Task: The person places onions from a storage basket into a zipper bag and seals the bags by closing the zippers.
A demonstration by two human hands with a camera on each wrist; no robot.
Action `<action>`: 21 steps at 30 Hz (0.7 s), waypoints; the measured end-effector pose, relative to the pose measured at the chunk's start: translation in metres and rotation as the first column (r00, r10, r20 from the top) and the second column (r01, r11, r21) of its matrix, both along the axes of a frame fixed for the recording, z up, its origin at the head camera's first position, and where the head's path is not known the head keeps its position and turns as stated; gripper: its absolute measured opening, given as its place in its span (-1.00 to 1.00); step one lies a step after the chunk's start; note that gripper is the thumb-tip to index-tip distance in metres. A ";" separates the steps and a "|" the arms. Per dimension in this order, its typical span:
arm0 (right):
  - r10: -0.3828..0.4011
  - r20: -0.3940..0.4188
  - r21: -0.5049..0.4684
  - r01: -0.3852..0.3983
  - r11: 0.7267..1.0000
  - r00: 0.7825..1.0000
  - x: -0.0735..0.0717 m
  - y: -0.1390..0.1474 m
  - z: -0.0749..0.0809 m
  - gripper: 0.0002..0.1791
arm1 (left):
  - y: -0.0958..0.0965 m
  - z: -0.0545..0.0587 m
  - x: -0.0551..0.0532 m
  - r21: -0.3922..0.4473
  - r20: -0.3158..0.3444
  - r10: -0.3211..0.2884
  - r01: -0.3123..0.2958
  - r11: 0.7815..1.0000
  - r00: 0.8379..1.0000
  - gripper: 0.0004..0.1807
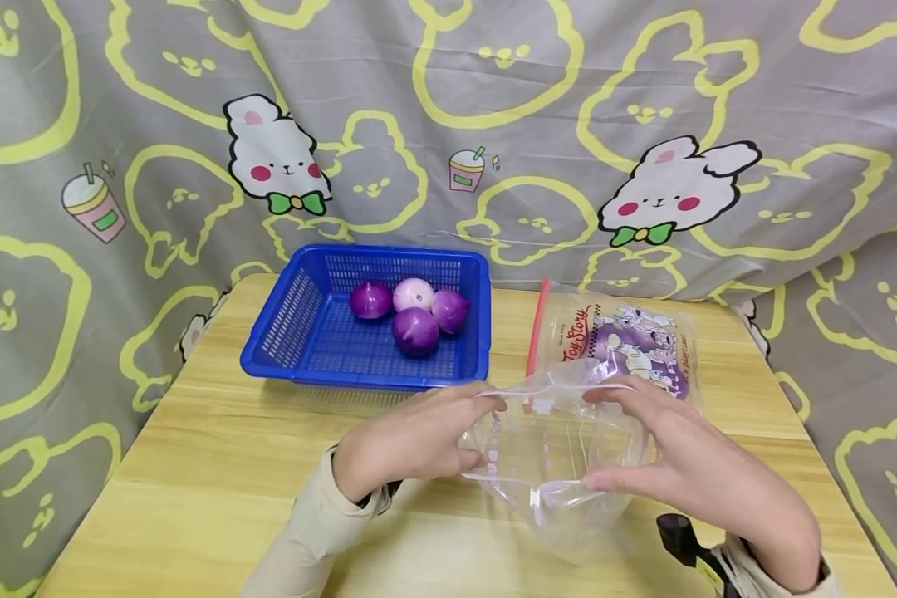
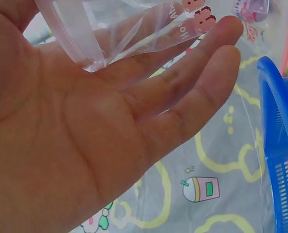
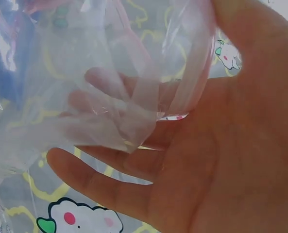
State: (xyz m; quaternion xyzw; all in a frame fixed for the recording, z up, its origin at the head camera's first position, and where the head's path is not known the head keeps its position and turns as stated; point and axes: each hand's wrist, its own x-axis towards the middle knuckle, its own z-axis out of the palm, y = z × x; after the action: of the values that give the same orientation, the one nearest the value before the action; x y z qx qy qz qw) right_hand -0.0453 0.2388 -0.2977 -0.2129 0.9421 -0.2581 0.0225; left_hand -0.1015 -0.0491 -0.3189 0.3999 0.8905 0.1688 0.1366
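A clear plastic zip bag (image 1: 561, 515) is held over the front of the table, its mouth spread wide. My left hand (image 1: 419, 436) holds the left end of the mouth between thumb and fingers; in the left wrist view the bag's corner (image 2: 90, 53) lies across the fingers. At the opposite end, my right hand (image 1: 688, 448) holds the rim, thumb on the near edge and fingers on the far one. Nothing but clear film shows inside the bag. Several purple onions (image 1: 415, 330) lie in the right half of a blue plastic basket (image 1: 299, 378), behind my left hand.
Behind the held bag lies another zip bag (image 1: 579, 328) with a red seal and Toy Story print; purple shapes show through it. A wooden table (image 1: 194, 482) carries everything. Along its back and sides hangs a grey patterned curtain (image 1: 433, 216).
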 end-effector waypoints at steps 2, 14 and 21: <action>0.000 0.008 -0.008 0.000 1.000 1.000 0.001 0.001 0.000 -0.25 | 0.000 0.000 0.000 0.006 0.002 -0.006 0.006 1.000 1.000 -0.42; 0.004 0.021 0.006 -0.004 1.000 1.000 -0.001 0.001 0.001 -0.34 | -0.005 0.001 0.000 0.035 -0.050 -0.025 0.026 0.999 0.998 -0.51; 0.018 -0.008 0.003 -0.018 1.000 1.000 -0.001 0.003 0.000 -0.29 | -0.008 0.004 0.000 0.193 -0.155 0.023 0.007 0.981 0.988 -0.66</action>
State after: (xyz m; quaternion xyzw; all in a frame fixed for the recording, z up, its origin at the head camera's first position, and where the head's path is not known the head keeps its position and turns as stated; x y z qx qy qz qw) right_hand -0.0460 0.2421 -0.2979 -0.2226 0.9405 -0.2557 0.0213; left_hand -0.1010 -0.0571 -0.3150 0.4197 0.8795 0.2228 0.0262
